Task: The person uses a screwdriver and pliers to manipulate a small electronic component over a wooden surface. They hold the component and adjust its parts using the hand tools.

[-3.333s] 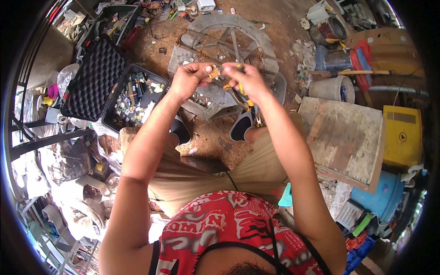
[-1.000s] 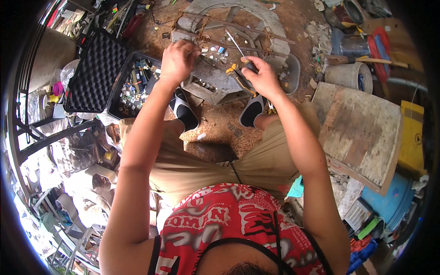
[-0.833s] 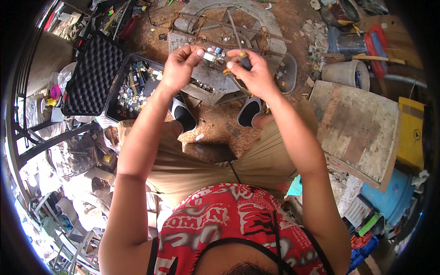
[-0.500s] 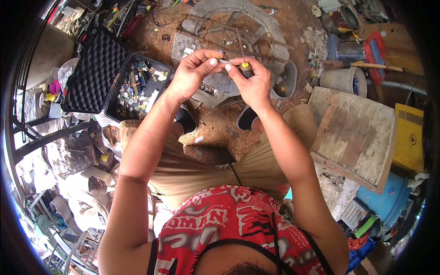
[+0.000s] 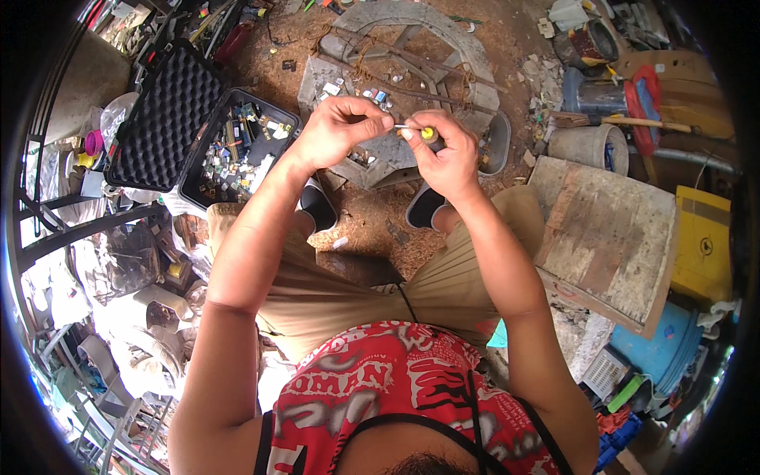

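Note:
My right hand (image 5: 450,155) is closed around a screwdriver (image 5: 429,135) with a yellow and black handle. My left hand (image 5: 340,133) faces it with thumb and forefinger pinched together. A thin metallic piece (image 5: 404,127) spans the small gap between the fingertips of both hands. I cannot tell whether it is the screwdriver's shaft or a separate part. Whatever the left fingers grip is too small and hidden to name. Beyond the hands, several small white and blue pieces (image 5: 380,96) lie on a grey concrete slab (image 5: 315,75).
On the left an open black case (image 5: 184,190) with a foam-lined lid (image 5: 166,119) holds many small electronic parts. A wooden board (image 5: 606,237) lies at right, beside a yellow panel (image 5: 703,245) and a blue container (image 5: 661,340). A grey tub (image 5: 497,146) stands past my right hand.
Both hands have come slightly nearer to me and shifted a little right. The screwdriver has turned; its shaft no longer points away from me. The small pieces on the slab are now uncovered.

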{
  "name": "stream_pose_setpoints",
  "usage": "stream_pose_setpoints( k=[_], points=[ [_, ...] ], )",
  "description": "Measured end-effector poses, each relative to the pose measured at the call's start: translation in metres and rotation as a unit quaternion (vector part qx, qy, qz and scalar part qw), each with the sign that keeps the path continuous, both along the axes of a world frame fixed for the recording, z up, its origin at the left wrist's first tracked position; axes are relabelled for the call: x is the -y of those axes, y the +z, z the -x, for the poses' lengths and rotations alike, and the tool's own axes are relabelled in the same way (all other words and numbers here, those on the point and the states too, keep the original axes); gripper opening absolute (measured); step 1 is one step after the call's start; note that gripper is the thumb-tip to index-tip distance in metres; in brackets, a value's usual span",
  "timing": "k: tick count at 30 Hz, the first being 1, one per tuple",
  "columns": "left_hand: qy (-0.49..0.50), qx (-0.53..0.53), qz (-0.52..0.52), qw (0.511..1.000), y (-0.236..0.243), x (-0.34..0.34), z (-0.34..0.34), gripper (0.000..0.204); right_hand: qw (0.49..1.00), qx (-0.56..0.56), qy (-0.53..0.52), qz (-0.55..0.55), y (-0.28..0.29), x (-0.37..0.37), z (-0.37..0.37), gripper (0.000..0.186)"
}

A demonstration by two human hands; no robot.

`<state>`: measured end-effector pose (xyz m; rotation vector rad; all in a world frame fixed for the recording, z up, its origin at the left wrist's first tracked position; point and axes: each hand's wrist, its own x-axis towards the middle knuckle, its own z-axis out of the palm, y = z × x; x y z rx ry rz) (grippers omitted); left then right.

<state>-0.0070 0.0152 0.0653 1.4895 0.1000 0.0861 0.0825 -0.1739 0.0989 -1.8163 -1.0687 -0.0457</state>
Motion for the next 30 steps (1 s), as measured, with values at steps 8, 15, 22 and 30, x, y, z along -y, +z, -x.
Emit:
stream_pose_setpoints(
  k=[8,15,22,30],
  points=[
    [0.031,-0.107,0.153,0.982,0.01,0.004,-0.002,0.019,0.983,0.177,0.05,-0.022,0.005,0.005,0.0,0.023],
    [-0.079,-0.026,-0.226,0.971,0.002,-0.002,0.005,0.019,0.977,0.207,0.029,-0.044,0.008,0.012,0.005,0.021],
    [-0.07,-0.003,0.009,0.997,0.024,0.006,0.008,0.023,0.984,0.166,-0.009,-0.057,0.0,0.013,0.007,0.017],
    [-0.022,0.045,-0.04,0.998,0.022,0.003,0.009,0.013,0.99,-0.112,-0.019,-0.085,0.001,0.01,0.015,0.011]
  ],
)
